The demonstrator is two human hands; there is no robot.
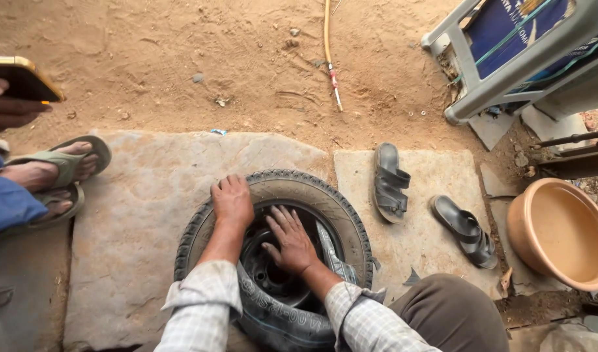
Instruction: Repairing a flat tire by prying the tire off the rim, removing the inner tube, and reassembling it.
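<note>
A: Start at the far left. What's there?

B: Another person's hand (9,107) holding a phone in a yellow case (24,77), and below it that person's feet in green sandals (64,173) on the edge of a stone slab (136,215). All of that lies well to the left of the worker's own fingers.

A: And the worker's left hand?

B: The left hand (232,201) rests palm down on the tyre (325,202), on the upper left of the tread and sidewall. Its fingers are close together, curled lightly over the rubber and pressing rather than gripping anything.

A: Where is the tyre itself?

B: It lies flat on the slab, directly beneath both hands, between the person's sleeves and the sandy ground (181,58) ahead of the fingertips.

A: The right hand?

B: The right hand (291,242) is inside the tyre's opening, fingers spread a little and laid on the dark wheel rim (266,274). It holds nothing; the fingertips point up and left, towards the inner bead. Just right of its wrist a grey strip of inner tube (331,251) shows at the bead.

A: Further right?

B: A pair of black sandals (391,182) on a second slab, near the tyre. Beyond them, well to the right of the fingers, sits a tan basin (563,234), with a grey plastic frame (507,58) above it. A yellow hose (327,45) runs across the sand, far ahead of the fingertips.
</note>
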